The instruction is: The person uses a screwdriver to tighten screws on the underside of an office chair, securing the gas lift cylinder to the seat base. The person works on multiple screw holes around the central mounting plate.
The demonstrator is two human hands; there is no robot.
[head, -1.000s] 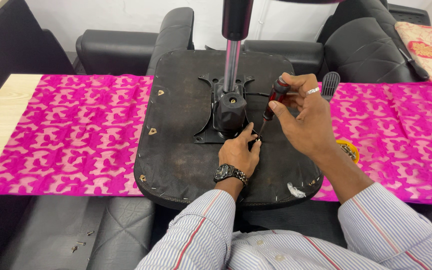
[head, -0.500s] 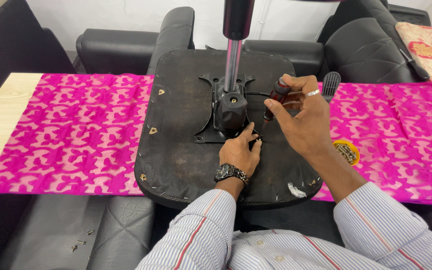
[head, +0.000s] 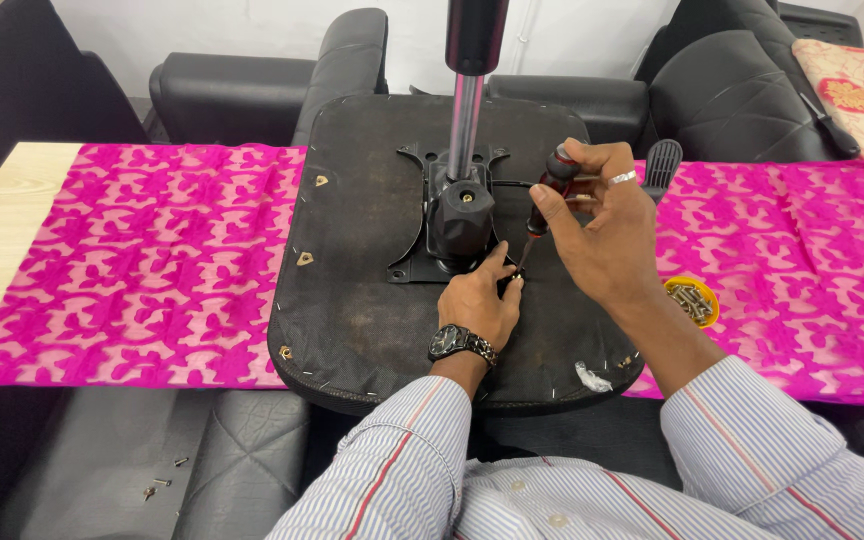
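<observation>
While the right hand (head: 607, 235) closes its grip on a screwdriver (head: 542, 205), tip angled down at the chair mechanism plate (head: 452, 235), left hand (head: 480, 300) fingertips pinched beside the tip.

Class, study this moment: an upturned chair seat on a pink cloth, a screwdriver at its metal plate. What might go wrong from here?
1. The left hand steadies the spot right beside the tip of the screwdriver; a slip could jab its fingers.
2. The right hand holds the screwdriver tilted, so it may ride out of the screw.
3. The yellow dish of screws sits close to the right forearm and could be knocked over.
</observation>
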